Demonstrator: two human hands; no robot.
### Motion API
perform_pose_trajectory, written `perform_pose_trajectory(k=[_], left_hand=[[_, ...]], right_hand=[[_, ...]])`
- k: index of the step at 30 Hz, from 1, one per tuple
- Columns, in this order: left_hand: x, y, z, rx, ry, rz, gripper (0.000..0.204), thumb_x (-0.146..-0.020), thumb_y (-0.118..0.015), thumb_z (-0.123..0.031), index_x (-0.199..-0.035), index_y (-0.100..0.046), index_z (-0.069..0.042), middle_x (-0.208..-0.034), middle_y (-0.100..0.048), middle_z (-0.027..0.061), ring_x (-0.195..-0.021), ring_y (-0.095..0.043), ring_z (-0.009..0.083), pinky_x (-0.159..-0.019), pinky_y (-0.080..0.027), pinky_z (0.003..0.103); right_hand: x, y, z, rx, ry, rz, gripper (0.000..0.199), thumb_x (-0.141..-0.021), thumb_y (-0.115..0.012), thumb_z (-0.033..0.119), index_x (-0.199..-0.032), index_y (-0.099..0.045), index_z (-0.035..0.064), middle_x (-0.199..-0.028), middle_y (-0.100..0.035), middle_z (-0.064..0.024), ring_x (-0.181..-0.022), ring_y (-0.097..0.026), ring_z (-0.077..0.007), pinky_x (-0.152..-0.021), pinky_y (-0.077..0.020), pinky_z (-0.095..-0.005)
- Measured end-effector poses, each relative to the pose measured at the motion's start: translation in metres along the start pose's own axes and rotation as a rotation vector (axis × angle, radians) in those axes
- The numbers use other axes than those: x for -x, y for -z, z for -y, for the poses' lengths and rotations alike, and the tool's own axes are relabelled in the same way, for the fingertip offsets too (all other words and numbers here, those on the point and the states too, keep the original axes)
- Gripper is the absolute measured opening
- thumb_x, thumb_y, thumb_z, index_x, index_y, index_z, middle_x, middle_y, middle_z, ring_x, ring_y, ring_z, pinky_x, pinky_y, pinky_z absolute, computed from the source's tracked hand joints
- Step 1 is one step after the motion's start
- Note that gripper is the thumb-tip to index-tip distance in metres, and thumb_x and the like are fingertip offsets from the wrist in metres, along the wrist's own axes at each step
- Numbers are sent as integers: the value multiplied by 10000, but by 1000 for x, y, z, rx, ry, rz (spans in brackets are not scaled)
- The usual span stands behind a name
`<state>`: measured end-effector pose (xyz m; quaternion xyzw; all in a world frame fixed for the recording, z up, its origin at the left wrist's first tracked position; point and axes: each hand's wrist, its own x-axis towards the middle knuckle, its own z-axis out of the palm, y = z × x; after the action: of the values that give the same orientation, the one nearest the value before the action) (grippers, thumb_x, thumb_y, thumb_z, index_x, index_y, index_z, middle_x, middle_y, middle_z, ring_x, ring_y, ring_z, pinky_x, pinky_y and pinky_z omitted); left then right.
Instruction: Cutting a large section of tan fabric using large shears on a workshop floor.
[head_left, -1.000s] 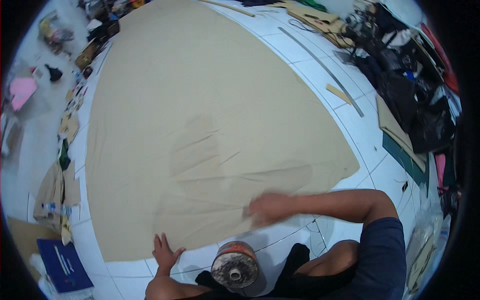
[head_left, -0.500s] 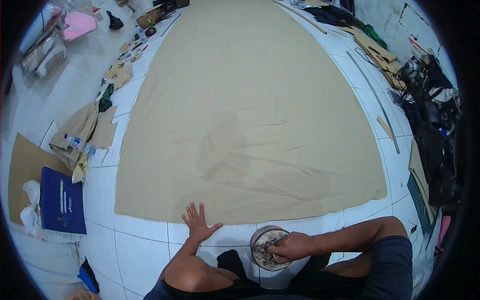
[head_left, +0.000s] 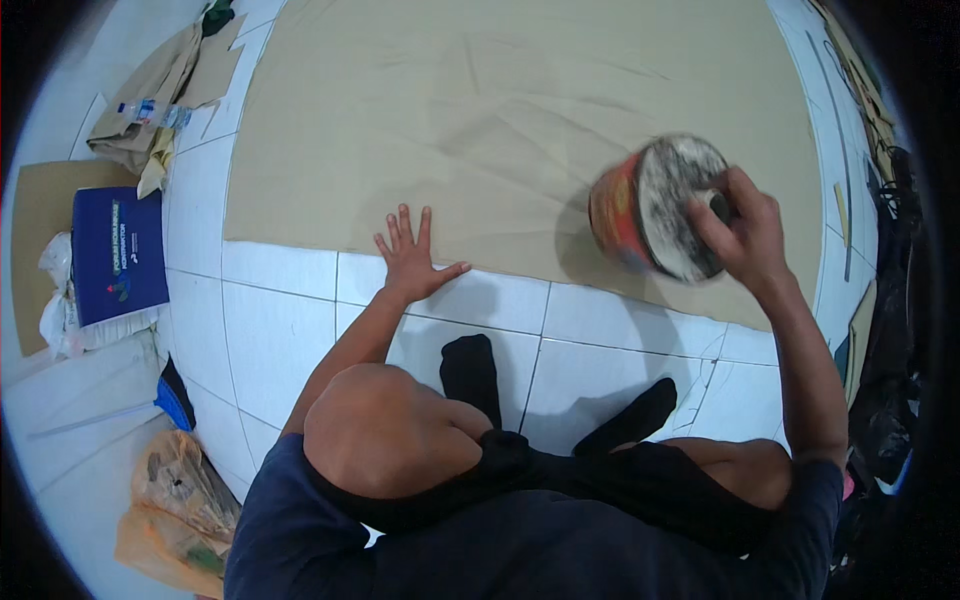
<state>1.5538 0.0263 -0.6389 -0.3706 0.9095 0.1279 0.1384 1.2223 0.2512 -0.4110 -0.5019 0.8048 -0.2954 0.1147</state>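
Note:
A large sheet of beige cloth (head_left: 350,120) lies on the tiled floor with some creases in it. Its near edge runs under my left hand (head_left: 412,262), which presses down flat with the fingers spread. My right hand (head_left: 742,228) grips a short knob on top of a heavy-looking round can (head_left: 622,215). The can has a red and orange side and a mottled grey-white top. It is tilted over the near right part of the cloth and casts a shadow; whether its base touches the cloth is hard to tell.
My feet in black socks (head_left: 470,378) rest on white tiles (head_left: 285,325) before the cloth. At left are a blue box (head_left: 120,255), a plastic bottle (head_left: 152,113) and an orange plastic bag (head_left: 165,500). A long metal strip (head_left: 848,190) lies at right, near dark piled items (head_left: 895,350).
My right hand has lifted the can from the tiles between my legs and carried it forward and right over the cloth. The left hand stays at the cloth's edge. The view has tilted down.

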Motion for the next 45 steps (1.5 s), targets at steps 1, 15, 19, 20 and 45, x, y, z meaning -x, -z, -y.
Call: perform_pose_trajectory(k=[1, 15, 19, 20, 45], left_hand=[[1, 1, 4, 18, 2, -6, 1185, -642, -585, -760, -1477, -36, -123, -1500, 74, 253, -1374, 76, 456, -1035, 20, 654], [-3, 7, -5, -39, 18, 73, 1178, -647, -673, -622, -1475, -23, -93, -1503, 16, 250, -1384, 9, 434, -1030, -58, 671], [-6, 63, -36, 1, 165, 367, 1129, -684, -648, -625, -1478, -34, -109, -1509, 55, 233, -1379, 58, 447, -1004, -98, 699], [-19, 75, -51, -105, 178, 520, 1048, -711, -637, -604, -1467, -119, -93, -1496, -59, 241, -1381, -24, 434, -1020, -162, 652], [70, 509, -332, 15, -61, 574, 486, -767, -637, -414, -1044, -638, -14, -1041, -638, 216, -991, -612, 329, -871, -482, 381]], right_hand=[[-13, -4, -9, 46, -81, 38, 255, -785, -674, 234, -847, -561, 14, -635, -604, -132, -548, -622, -219, -507, -474, -321], [-166, -39, -129, 31, -191, -167, 433, -724, -613, 439, -928, -601, 58, -864, -651, -186, -816, -628, -353, -736, -497, -465], [-159, -44, -110, -29, -347, -35, 497, -773, -596, 393, -1113, -483, 48, -931, -643, -189, -879, -623, -338, -773, -484, -462], [-155, -33, -114, -18, -411, -1, 549, -786, -593, 382, -1191, -435, 46, -975, -637, -192, -911, -616, -339, -795, -477, -456], [588, 355, 138, -590, -2086, -186, 351, -807, -598, 361, -817, -660, 16, -812, -658, -162, -731, -654, -280, -634, -530, -424]])
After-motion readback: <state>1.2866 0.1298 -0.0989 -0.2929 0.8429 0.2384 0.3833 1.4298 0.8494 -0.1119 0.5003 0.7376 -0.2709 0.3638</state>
